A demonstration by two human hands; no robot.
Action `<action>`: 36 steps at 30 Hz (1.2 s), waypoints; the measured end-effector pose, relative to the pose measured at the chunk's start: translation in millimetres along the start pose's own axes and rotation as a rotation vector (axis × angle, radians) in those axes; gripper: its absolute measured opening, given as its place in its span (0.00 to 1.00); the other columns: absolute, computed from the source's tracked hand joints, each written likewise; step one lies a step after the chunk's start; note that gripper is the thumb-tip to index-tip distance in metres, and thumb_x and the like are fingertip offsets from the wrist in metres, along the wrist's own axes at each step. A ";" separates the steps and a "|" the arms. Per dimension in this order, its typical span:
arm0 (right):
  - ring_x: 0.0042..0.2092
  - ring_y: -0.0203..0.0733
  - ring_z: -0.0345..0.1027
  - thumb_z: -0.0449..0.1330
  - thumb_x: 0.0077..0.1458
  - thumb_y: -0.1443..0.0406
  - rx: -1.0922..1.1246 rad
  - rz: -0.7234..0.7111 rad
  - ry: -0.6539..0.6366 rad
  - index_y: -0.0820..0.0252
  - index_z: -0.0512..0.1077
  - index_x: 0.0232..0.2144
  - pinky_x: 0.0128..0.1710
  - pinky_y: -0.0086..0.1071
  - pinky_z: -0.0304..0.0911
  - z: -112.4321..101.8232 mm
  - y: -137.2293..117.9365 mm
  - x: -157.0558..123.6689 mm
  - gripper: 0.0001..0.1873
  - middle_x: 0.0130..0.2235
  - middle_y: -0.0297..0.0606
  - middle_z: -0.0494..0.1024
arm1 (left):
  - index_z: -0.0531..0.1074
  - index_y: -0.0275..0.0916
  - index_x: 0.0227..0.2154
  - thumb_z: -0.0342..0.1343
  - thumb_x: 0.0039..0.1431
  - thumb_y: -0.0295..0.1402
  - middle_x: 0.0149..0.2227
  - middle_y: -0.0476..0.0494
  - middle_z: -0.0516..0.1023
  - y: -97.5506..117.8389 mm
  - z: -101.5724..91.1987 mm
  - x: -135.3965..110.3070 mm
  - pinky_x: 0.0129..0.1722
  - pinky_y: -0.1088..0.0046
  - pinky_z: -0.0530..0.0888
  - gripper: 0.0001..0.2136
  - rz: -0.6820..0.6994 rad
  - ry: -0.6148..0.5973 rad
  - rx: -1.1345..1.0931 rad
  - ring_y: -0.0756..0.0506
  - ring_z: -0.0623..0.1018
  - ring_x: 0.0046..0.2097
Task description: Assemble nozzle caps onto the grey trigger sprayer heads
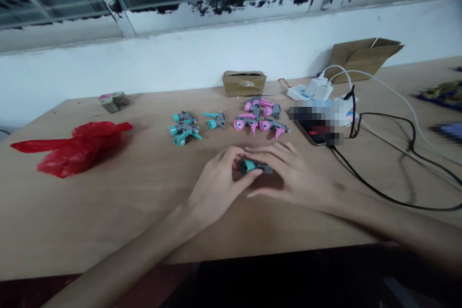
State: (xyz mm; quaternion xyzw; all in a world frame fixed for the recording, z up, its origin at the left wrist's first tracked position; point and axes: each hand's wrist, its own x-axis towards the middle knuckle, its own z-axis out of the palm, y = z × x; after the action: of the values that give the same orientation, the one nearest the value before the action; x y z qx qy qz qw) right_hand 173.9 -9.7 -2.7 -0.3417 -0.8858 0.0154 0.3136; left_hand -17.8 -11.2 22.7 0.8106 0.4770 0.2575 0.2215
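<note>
Held sprayer (248,166) teal and grey. Teal sprayers (186,129) part grey, pink sprayers (247,122) too. Bag (84,149) red, table (90,214) light brown, small box (244,85) brown, wall (173,65) white, power strip (299,92) white.

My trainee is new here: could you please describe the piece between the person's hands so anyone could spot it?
On the wooden table, find the left hand and right hand, close together. Between them is a small gray piece with a teal round end. Unlike the teal pieces and pink pieces beyond it, this one is held.
</note>
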 end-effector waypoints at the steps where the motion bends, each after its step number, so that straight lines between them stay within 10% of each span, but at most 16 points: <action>1: 0.51 0.44 0.64 0.58 0.52 0.56 0.004 -0.013 0.013 0.60 0.59 0.54 0.54 0.45 0.55 1.0 -1.1 -0.2 0.28 0.50 0.43 0.71 | 0.65 0.40 0.40 0.54 0.56 0.42 0.37 0.47 0.74 4.6 3.4 -1.4 0.38 0.69 0.72 0.14 -0.027 -0.003 -0.105 0.46 0.75 0.38; 10: 0.41 0.36 0.71 0.56 0.54 0.70 0.161 -0.033 0.147 0.55 0.66 0.47 0.55 0.46 0.56 13.5 21.1 -10.1 0.17 0.40 0.34 0.78 | 0.69 0.38 0.39 0.48 0.61 0.36 0.40 0.45 0.73 -11.2 22.6 4.6 0.38 0.72 0.73 0.09 -0.140 -0.067 -0.657 0.47 0.74 0.42; 21: 0.41 0.33 0.70 0.56 0.55 0.69 0.147 -0.082 0.092 0.53 0.69 0.45 0.56 0.45 0.56 17.4 18.3 -16.8 0.14 0.39 0.34 0.77 | 0.68 0.40 0.40 0.56 0.52 0.29 0.39 0.46 0.72 -14.7 22.8 1.6 0.40 0.70 0.73 0.11 -0.037 -0.189 -0.524 0.47 0.74 0.40; 36: 0.38 0.34 0.71 0.52 0.58 0.69 -0.103 -0.100 0.095 0.51 0.68 0.47 0.55 0.44 0.53 11.5 15.9 -13.5 0.16 0.36 0.33 0.78 | 0.65 0.41 0.43 0.52 0.46 0.21 0.39 0.48 0.75 -5.9 31.2 -1.9 0.35 0.74 0.74 0.19 0.098 0.061 -0.182 0.51 0.75 0.31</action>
State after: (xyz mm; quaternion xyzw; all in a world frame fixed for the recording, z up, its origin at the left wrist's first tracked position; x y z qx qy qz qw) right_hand 184.5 -3.6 -23.1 -0.3129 -0.8855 -0.0621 0.3379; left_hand -2.9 -13.8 -5.2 0.8012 0.4179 0.3351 0.2669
